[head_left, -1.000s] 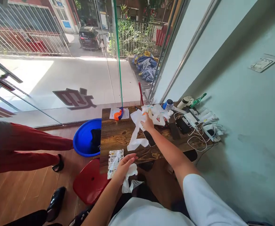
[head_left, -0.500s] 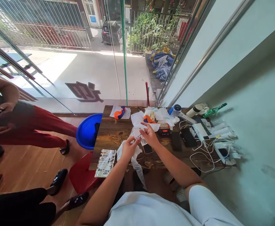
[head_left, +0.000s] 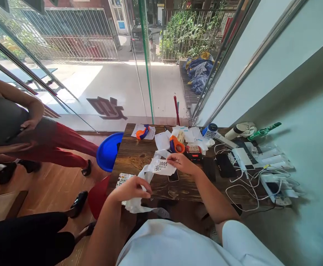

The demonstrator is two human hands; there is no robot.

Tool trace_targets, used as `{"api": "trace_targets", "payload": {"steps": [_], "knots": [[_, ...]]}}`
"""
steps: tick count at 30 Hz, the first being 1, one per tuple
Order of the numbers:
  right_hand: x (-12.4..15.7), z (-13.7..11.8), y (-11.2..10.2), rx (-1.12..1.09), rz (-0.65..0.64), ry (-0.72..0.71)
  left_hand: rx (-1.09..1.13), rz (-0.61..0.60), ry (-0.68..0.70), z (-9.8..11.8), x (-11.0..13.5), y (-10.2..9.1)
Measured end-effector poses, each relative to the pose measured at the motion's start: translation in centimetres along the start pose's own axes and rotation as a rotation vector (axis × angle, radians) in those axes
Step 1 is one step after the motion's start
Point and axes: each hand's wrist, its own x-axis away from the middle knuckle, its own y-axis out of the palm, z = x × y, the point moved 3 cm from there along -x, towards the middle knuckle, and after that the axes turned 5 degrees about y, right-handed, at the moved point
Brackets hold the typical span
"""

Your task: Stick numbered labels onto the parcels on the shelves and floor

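A printed white label (head_left: 161, 167) is pinched at its right end by my right hand (head_left: 182, 164), over the wooden table. From this label a white paper strip (head_left: 136, 205) runs down to the left, passes behind my left hand (head_left: 130, 189) and hangs past the table's front edge. The fingers of my left hand are curled around the strip, though their tips are partly hidden. Under that hand lies a patterned parcel bag (head_left: 123, 178), mostly covered. An orange and purple tape dispenser (head_left: 177, 144) stands just beyond my right hand, beside a small black and red device (head_left: 193, 152).
Another tape dispenser (head_left: 143, 132) rests on paper at the back left. Phone (head_left: 174, 176), loose papers, a blue round container (head_left: 210, 130) and tangled white cables (head_left: 250, 181) lie about. A blue bin (head_left: 108, 151) and red stool (head_left: 99, 195) stand left, near other people.
My hands have moved apart: the left went down and left over the parcel bag, drawing the strip along. My right hand now holds the label's end. The near tape dispenser is less covered.
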Motion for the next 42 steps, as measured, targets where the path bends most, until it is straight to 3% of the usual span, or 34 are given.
{"api": "trace_targets", "payload": {"steps": [3,5,8,10,13,17,22,27,29,32,33,35,37,39,42], "knots": [[-0.3,-1.3,0.9,0.051,-0.178,-0.091,-0.161,0.298,0.142,3.0,0.8,-1.2],[-0.5,-2.1,1.7,0.064,-0.249,-0.152,-0.22,0.343,0.105,3.5,-0.3,-0.8],[-0.7,-2.7,2.3,0.032,-0.227,-0.147,-0.224,0.266,0.004,2.2,-2.5,0.2],[-0.8,-2.6,2.4,-0.005,-0.23,-0.074,-0.208,0.31,-0.042,0.7,-3.0,0.3],[-0.7,-2.2,2.8,0.023,-0.324,-0.005,-0.21,0.435,-0.043,-1.0,-1.9,0.2],[-1.1,-2.1,5.6,0.145,-0.426,-0.093,-0.217,0.567,-0.012,-2.9,0.9,0.4],[-2.1,-2.8,10.4,0.251,-0.271,-0.338,-0.151,0.603,-0.019,-5.1,4.6,0.7],[-2.1,-4.1,14.3,0.123,-0.26,-0.582,-0.02,0.659,0.004,-4.8,7.9,1.6],[-1.8,-3.8,13.3,0.045,-0.085,-0.539,0.058,0.745,0.008,-4.4,10.0,1.4],[-1.0,-1.7,8.0,-0.017,0.427,-0.3,0.25,1.048,-0.036,-5.2,14.8,-0.5],[-1.0,-0.8,6.4,-0.007,0.503,-0.248,0.314,1.169,-0.062,-5.9,16.6,-1.2],[-1.8,1.4,4.7,0.068,0.533,-0.141,0.386,1.228,-0.121,-7.4,19.0,-2.0],[-3.7,4.1,6.6,0.269,0.366,0.006,0.416,1.174,-0.162,-9.0,19.7,-2.0],[-5.7,7.1,11.1,0.415,0.21,0.096,0.447,1.124,-0.177,-10.4,19.1,-1.4],[-7.5,11.8,18.6,0.593,0.0,0.189,0.522,1.14,-0.204,-12.3,18.1,-0.5]]}}
